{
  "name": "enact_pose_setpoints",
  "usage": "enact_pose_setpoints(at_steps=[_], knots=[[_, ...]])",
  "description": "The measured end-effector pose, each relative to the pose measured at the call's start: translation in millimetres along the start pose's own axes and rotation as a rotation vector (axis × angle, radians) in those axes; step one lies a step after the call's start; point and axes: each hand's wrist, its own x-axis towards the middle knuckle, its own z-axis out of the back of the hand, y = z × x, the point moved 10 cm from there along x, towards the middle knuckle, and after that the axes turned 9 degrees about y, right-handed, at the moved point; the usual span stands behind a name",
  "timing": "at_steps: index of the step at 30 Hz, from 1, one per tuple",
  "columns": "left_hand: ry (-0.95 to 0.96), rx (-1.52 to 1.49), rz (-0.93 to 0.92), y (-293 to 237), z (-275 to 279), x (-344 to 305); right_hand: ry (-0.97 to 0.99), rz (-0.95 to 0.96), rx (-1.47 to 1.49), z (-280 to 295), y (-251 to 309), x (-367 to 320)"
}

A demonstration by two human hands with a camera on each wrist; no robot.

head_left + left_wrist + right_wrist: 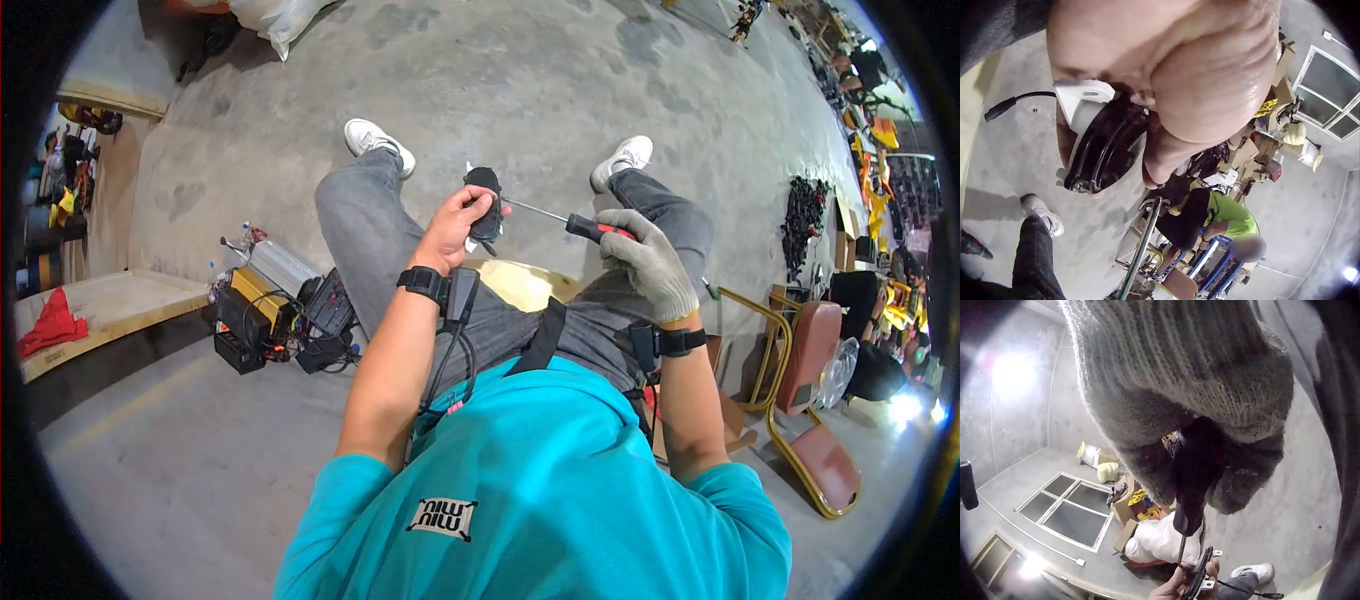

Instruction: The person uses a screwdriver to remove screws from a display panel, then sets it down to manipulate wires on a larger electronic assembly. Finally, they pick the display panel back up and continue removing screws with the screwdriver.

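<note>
Left hand (pixel 460 222): grips black part (pixel 484 205), white tab (pixel 1082 100) protruding.
Right hand (pixel 650 262): gloved, curled round screwdriver handle (pixel 598 230).
Shaft (pixel 537 208): reaches toward left fingers.

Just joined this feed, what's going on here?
A person in a teal T-shirt holds a black oblong part with white brackets in their bare left hand, above a grey concrete floor. Their right hand, in a grey knitted glove, grips a black-and-red screwdriver with its shaft pointing toward the part. The tip is by the left fingers; whether it sits in a screw can't be seen. A black cable hangs loose from the part.
</note>
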Motion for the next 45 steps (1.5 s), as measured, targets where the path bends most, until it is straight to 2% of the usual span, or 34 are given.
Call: enact_pose_setpoints(at_steps=[6,25,30,35,40,42,45], knots=[[-0.016,0.089,0.032,-1.0,-0.6,-0.5,-0.003,0.013,-0.028,1.8,-1.8,3.7],[-0.035,0.075,0.033,-3.5,-3.8,-2.5,-0.007,0.028,-0.112,2.7,1.5,3.9],[-0.057,0.185,0.048,-2.7,-0.4,-2.6,-0.017,0.044,-0.174,0.7,9.3,0.4],[-0.073,0.224,0.036,-2.9,2.5,-1.0,-0.133,0.055,-0.166,-1.4,24.0,-4.9],[-0.078,0.237,0.058,-5.3,-1.2,-2.3,-0.127,0.102,-0.174,-7.2,28.1,-5.7],[-0.159,0.189,-0.081,-18.5,-6.9,-8.0,-0.124,0.109,-0.185,-5.0,27.1,-4.2],[-0.258,0.127,-0.033,-15.6,2.1,-10.9,-0.187,0.160,-0.155,6.9,31.2,-4.6]])
